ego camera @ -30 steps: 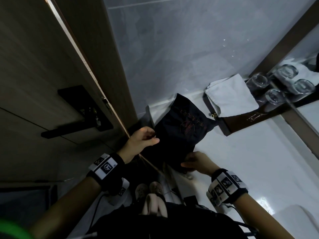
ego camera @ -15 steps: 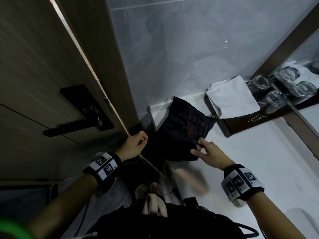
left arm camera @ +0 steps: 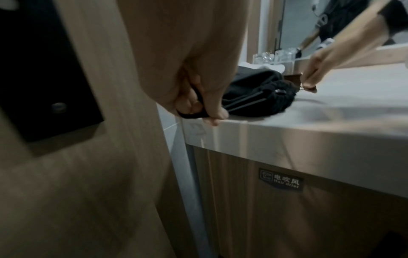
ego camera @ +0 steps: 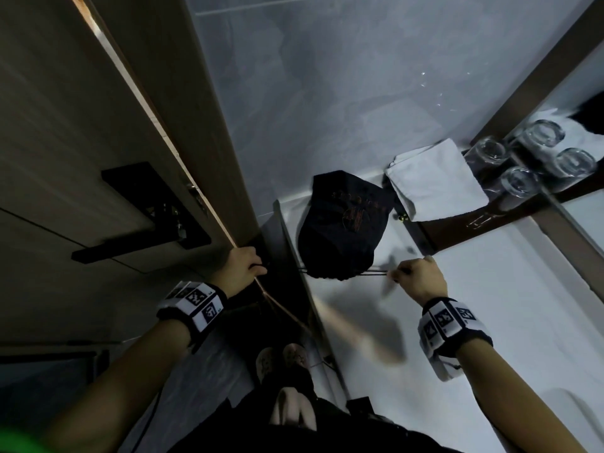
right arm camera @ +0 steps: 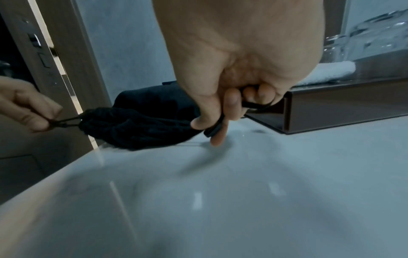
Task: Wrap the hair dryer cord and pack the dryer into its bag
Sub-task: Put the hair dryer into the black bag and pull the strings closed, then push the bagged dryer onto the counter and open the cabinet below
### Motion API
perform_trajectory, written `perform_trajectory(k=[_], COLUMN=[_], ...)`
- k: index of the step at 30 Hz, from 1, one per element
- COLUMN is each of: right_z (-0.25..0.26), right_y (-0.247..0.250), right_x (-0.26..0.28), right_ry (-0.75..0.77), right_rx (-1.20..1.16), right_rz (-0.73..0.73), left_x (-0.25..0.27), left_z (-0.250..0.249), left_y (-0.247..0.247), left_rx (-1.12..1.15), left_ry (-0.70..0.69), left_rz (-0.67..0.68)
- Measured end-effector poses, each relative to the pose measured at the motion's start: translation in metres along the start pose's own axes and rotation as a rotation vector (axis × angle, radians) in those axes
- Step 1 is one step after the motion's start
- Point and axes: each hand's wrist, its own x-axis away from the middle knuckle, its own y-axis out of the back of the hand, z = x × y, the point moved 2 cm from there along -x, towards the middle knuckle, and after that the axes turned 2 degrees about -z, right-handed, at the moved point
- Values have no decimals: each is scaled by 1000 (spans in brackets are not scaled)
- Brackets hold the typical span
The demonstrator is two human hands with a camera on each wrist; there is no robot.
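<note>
— Since the earlier frame, what is changing?
— Both hands are now drawn apart: the right hand (ego camera: 420,277) is off the cloth and out to the side, and the left hand (ego camera: 243,268) is sitting lower, by the door edge

— How many of each thing are showing?
— One black bag (ego camera: 343,227), two drawstring loops, one folded white towel (ego camera: 434,184), two glasses (ego camera: 503,168) plus their mirror reflections

— Any writing?
— A cabinet label (left arm camera: 280,178) is reading "电吹风 Hair drier"; the red print on the bag is too blurred to read

— Where is the bag lying relative to the fingers?
— It is resting on the white surface (ego camera: 474,322) between the two hands, mouth puckered shut. Left fingers (left arm camera: 212,106) are curling around one drawstring (left arm camera: 243,103); right fingers (right arm camera: 229,103) are pinching the other loop (right arm camera: 212,131). No dryer is showing
</note>
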Motion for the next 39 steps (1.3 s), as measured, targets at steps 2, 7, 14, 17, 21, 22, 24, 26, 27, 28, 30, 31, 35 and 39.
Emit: perform_trajectory(k=[2,7,14,17,21,22,24,26,27,28,30,31,35,39], right_z=[2,-3,11,25,41,43,45,43,42,40,39,38,38,35], right_y=[-2,-12,-21,-37,-70,-79,-93,-102,-104,-106,-107,-107,-110,-115], right_x=[-2,-2,40,72,108,113,117,117,117,116,116,117,118,122], right_ry=[-47,37,195,278,296,295,263,246,251,262,283,290,298,344], right_rx=[9,-85,51,-4,-29,30,143,231,255,272,295,309,375,482], right_rz=[-52,-53,-130,-21,196,217,265,303,303,297,285,281,257,189], left_x=[-9,-17,-5,-2,6,8,10,13,14,16,26,33,62,75], left_z=[-3,3,20,35,55,58,63,63,61,60,57,53,27,2], left_y=[-4,-20,-46,-61,-94,-104,-120,-133,-139,-150,-178,-193,-242,-270], left_rx=[-13,159,547,652,713,746,875,1025,1068,1081,1028,965,740,703], left_ry=[52,181,236,383,493,502,522,536,539,550,598,602,341,241], left_rz=[-4,-90,-191,-243,-218,-208,-217,-245,-251,-238,-147,-80,-11,48])
